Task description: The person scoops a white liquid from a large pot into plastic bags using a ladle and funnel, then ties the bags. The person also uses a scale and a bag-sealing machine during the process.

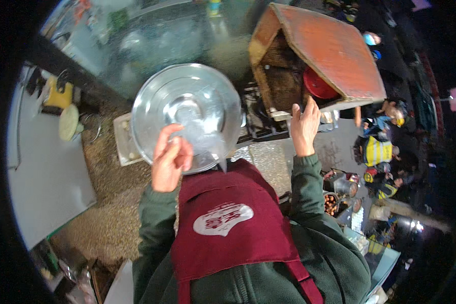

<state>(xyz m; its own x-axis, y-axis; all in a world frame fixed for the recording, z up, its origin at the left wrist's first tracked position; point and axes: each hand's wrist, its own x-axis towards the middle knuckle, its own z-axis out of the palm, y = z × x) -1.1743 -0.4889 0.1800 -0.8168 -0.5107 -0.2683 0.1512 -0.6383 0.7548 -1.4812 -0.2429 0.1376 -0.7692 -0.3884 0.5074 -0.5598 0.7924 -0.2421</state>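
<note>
A large round shiny metal basin (152, 102) is in front of my maroon apron (231, 197), which bears a white printed patch with writing. Over the basin's near left part is my left hand (171, 159), its index finger stretched out and the others curled. Beside those fingers, a thin translucent sheet, apparently plastic film (212, 144), hangs at the basin's near side; whether my fingers pinch it is unclear. My right hand (306, 127) reaches up with thumb and fingers apart at the near edge of an orange-topped wooden box (326, 45). Inside that box sits a red plastic bowl (320, 85).
A pale rectangular tray (123, 140) stands partly under the basin's left side. Farther left is a white tabletop (45, 171) with a yellow container (59, 93). Food pots (330, 203) and people in yellow vests (378, 151) are at the right.
</note>
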